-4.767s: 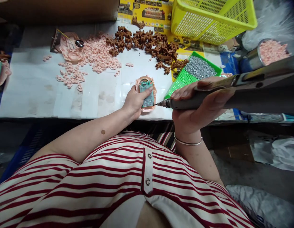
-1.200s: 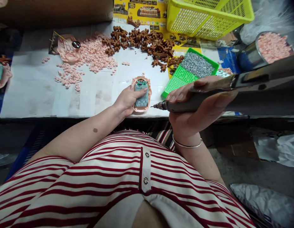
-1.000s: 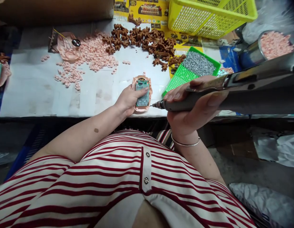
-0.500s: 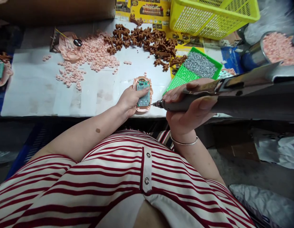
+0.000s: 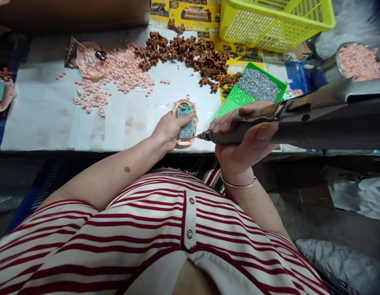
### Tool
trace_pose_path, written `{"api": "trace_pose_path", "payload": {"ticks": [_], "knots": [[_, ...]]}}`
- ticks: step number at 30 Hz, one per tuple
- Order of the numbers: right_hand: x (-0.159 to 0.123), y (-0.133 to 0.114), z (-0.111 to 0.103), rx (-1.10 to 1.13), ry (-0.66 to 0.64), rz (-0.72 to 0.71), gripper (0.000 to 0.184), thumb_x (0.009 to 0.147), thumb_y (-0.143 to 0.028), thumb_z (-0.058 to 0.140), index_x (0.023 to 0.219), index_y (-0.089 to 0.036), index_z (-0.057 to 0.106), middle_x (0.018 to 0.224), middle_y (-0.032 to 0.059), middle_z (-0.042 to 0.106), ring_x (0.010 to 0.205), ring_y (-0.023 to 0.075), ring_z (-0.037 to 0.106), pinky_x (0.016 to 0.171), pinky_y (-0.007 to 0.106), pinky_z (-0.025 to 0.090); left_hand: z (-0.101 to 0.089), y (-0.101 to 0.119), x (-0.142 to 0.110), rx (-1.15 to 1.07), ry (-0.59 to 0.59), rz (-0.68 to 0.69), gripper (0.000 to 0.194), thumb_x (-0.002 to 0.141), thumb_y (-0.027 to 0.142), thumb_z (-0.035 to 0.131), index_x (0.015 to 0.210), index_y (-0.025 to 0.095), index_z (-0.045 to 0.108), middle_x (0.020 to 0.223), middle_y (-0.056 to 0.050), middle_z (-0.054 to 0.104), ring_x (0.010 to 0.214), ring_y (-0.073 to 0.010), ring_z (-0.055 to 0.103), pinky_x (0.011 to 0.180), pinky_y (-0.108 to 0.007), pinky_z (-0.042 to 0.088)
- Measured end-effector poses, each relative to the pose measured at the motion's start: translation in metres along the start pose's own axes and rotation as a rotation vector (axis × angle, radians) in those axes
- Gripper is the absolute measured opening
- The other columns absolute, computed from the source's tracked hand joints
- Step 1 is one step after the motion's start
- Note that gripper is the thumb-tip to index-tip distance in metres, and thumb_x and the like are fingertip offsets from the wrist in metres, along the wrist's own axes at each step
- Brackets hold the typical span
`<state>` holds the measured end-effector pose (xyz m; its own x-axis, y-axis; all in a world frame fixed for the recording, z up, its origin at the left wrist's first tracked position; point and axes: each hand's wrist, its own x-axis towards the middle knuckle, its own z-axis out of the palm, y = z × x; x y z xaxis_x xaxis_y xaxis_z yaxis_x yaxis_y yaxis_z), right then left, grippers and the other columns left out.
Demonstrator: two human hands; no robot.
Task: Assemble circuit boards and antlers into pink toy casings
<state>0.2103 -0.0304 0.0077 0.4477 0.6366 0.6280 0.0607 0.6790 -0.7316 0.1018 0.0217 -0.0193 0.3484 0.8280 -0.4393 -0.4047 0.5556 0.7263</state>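
Left hand: clasping pink shell
Right hand: wrapped round screwdriver
Board: screwing likely, five-o'clock corner
Bit: next needs steadiness

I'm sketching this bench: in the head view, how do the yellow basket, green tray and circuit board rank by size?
1. Yellow basket, cropped
2. Green tray, partly hidden
3. Circuit board

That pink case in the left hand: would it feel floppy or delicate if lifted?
The pink case is probably stiff, its rim showing a clear moulded shape beside the left hand. It likely feels light, as its walls look like thin plastic. The circuit board may be the delicate part, since it lies uncovered in the open case.
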Motion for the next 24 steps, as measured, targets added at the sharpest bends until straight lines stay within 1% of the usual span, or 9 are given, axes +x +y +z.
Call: {"api": "trace_pose_path", "payload": {"ticks": [2,4,7,10,13,15,18,21,24], "knots": [[0.001,-0.002,0.001,0.051,-0.017,-0.02,0.029,0.09,-0.061,0.061,0.096,-0.033,0.061,0.061,-0.0056,0.041,0.044,0.012,0.047,0.044,0.028,0.043,0.0,0.0,0.0,-0.002,-0.003,-0.005,0.017,0.075,0.012,0.075,0.089,0.013,0.065,0.08,-0.004,0.071,0.072,-0.0168,0.068,0.081,-0.035,0.057],[0.001,-0.003,0.002,0.08,-0.059,-0.04,0.025,0.09,-0.058,0.063,0.097,-0.034,0.062,0.062,-0.0058,0.042,0.044,0.011,0.045,0.044,0.027,0.043,0.0,0.0,0.0,0.003,0.003,-0.01,0.017,0.075,0.013,0.076,0.088,0.013,0.064,0.079,-0.004,0.071,0.072,-0.0164,0.067,0.08,-0.034,0.057],[0.001,-0.003,0.002,0.043,-0.067,-0.056,0.024,0.089,-0.057,0.064,0.092,-0.034,0.06,0.063,-0.0053,0.043,0.046,0.0122,0.045,0.046,0.029,0.044,0.001,0.001,0.0,0.01,0.009,-0.021,0.021,0.073,0.015,0.079,0.088,0.014,0.064,0.079,-0.003,0.071,0.072,-0.0166,0.067,0.081,-0.034,0.057],[0.002,0.002,0.0,0.001,-0.085,-0.053,0.023,0.089,-0.054,0.064,0.087,-0.032,0.06,0.062,-0.0052,0.043,0.047,0.013,0.046,0.046,0.029,0.045,0.001,0.0,0.001,0.005,0.01,-0.031,0.021,0.073,0.014,0.078,0.088,0.015,0.064,0.082,-0.005,0.072,0.073,-0.0179,0.068,0.083,-0.037,0.057],[0.005,0.006,-0.002,0.038,-0.143,-0.089,0.023,0.089,-0.05,0.065,0.081,-0.03,0.058,0.059,-0.0066,0.042,0.044,0.0114,0.044,0.044,0.027,0.043,0.0,-0.001,0.004,-0.007,0.018,-0.051,0.021,0.074,0.013,0.077,0.091,0.014,0.065,0.082,-0.006,0.073,0.075,-0.0188,0.069,0.083,-0.038,0.057],[0.006,0.005,-0.003,0.052,-0.174,-0.085,0.022,0.089,-0.047,0.065,0.079,-0.029,0.056,0.059,-0.007,0.042,0.043,0.0109,0.043,0.044,0.027,0.042,0.001,-0.001,0.005,-0.015,0.018,-0.061,0.021,0.074,0.012,0.076,0.092,0.014,0.065,0.082,-0.005,0.073,0.076,-0.0188,0.069,0.083,-0.037,0.057],[0.007,-0.001,-0.003,0.02,-0.163,-0.026,0.027,0.088,-0.053,0.066,0.078,-0.03,0.057,0.058,-0.0066,0.04,0.043,0.011,0.042,0.046,0.028,0.042,0.002,0.0,0.004,-0.019,0.019,-0.06,0.019,0.074,0.012,0.076,0.089,0.014,0.065,0.08,-0.004,0.072,0.074,-0.0175,0.068,0.082,-0.035,0.057],[0.008,-0.008,-0.003,-0.022,-0.179,0.041,0.031,0.087,-0.059,0.065,0.076,-0.03,0.058,0.058,-0.0054,0.041,0.045,0.0118,0.044,0.047,0.029,0.044,0.002,0.003,0.002,0.0,0.0,-0.09,0.018,0.074,0.013,0.077,0.088,0.013,0.065,0.077,-0.004,0.071,0.067,-0.0162,0.066,0.077,-0.034,0.057],[0.01,-0.009,-0.003,0.025,-0.194,0.014,0.029,0.088,-0.056,0.064,0.077,-0.03,0.058,0.055,-0.006,0.041,0.042,0.0114,0.042,0.041,0.027,0.042,0.001,0.006,0.002,0.025,-0.02,-0.128,0.016,0.074,0.013,0.077,0.085,0.012,0.065,0.071,-0.003,0.068,0.062,-0.0146,0.064,0.07,-0.031,0.055]]}}
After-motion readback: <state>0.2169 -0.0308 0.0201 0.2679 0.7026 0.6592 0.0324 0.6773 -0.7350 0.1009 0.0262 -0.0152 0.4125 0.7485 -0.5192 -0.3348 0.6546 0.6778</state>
